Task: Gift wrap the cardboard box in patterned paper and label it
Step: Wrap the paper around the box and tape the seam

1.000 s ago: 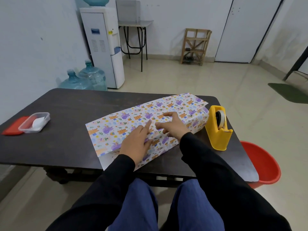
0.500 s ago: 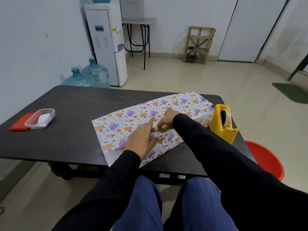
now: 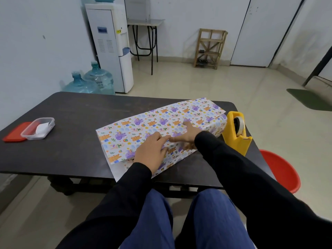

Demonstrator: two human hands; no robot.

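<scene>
The box lies wrapped in patterned paper (image 3: 136,130) with cartoon animals, diagonally on the dark table (image 3: 71,112); no cardboard shows. My left hand (image 3: 151,151) presses flat on the near top of the paper, fingers pointing right. My right hand (image 3: 188,134) lies beside it with fingers spread flat on the paper, thumb pointing away from me. The fingertips of both hands nearly meet over the paper seam. A yellow tape dispenser (image 3: 237,132) stands right of the box.
A clear plastic container (image 3: 38,128) with white slips sits on a red lid (image 3: 15,133) at the table's left. A red bucket (image 3: 282,169) stands on the floor at right. Water bottles (image 3: 93,79) and a dispenser (image 3: 111,45) stand behind the table.
My right hand has opened from a curled pinch to flat spread fingers on the paper. The left hand stays pressed in place. The view shifted slightly left.
</scene>
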